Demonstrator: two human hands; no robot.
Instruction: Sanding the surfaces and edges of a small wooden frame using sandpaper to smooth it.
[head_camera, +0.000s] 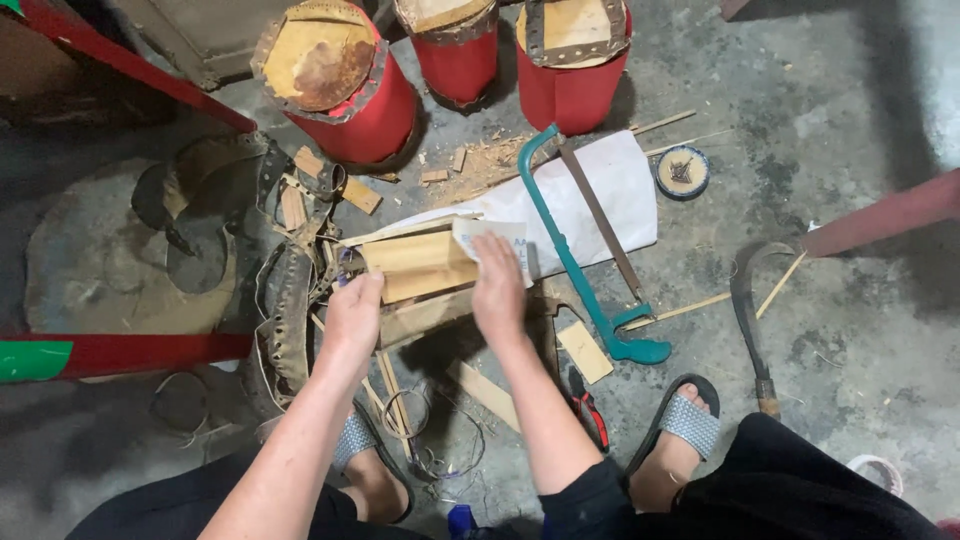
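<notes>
My left hand (352, 318) grips the near left end of a wooden block (418, 265) held over the floor. My right hand (498, 285) presses a folded sheet of sandpaper (490, 240) against the block's right end, fingers curled over it. A second flat wooden piece (425, 315) lies just under the block. Both forearms reach forward from the bottom of the view.
A teal hacksaw (580, 250) rests on white paper (610, 190) to the right. Three red drum shells (345, 85) stand at the back. Leather strips (290, 300), wood scraps (583, 350), red-handled pliers (590, 412), a curved knife (748, 320) and a small round tin (683, 172) litter the concrete floor.
</notes>
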